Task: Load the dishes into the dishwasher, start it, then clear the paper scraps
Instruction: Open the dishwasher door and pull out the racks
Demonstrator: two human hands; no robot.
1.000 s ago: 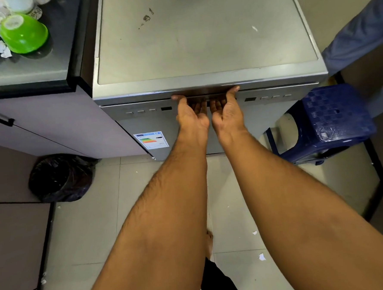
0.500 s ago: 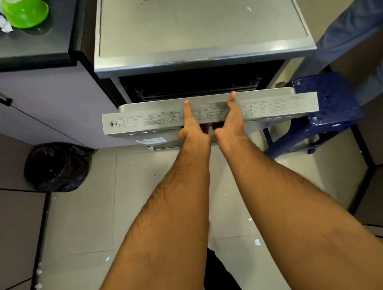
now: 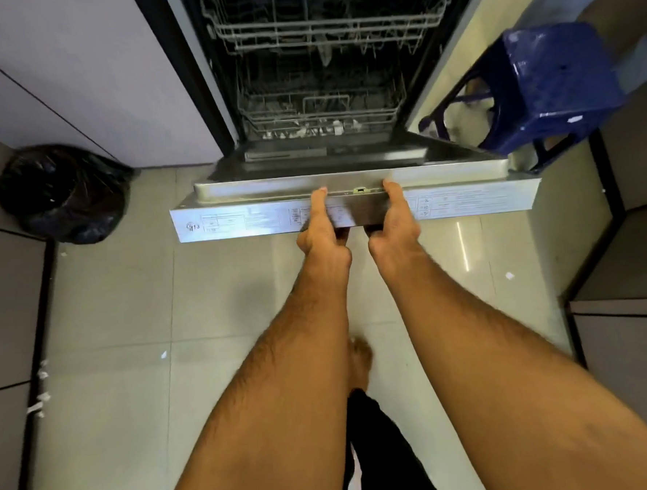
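Note:
The silver dishwasher door [image 3: 237, 221] hangs almost fully lowered in front of me. My left hand [image 3: 323, 229] and my right hand [image 3: 394, 221] grip its top edge side by side, thumbs on top, fingers curled underneath. Behind the door the dark tub shows an upper wire rack [image 3: 324, 29] and a lower wire rack [image 3: 317, 112], with some white items at the lower rack's front. Small white paper scraps [image 3: 164, 354] lie on the tiled floor.
A black bin bag [image 3: 65, 192] sits on the floor at the left by the cabinet. A blue plastic stool [image 3: 554, 79] stands at the right of the door, with a person's clothed leg behind it. My bare foot [image 3: 359, 363] is below the door.
The door has swung from a small gap down to nearly flat, both hands staying on its top edge. My view tipped down, so the counter and green bowl left the frame.

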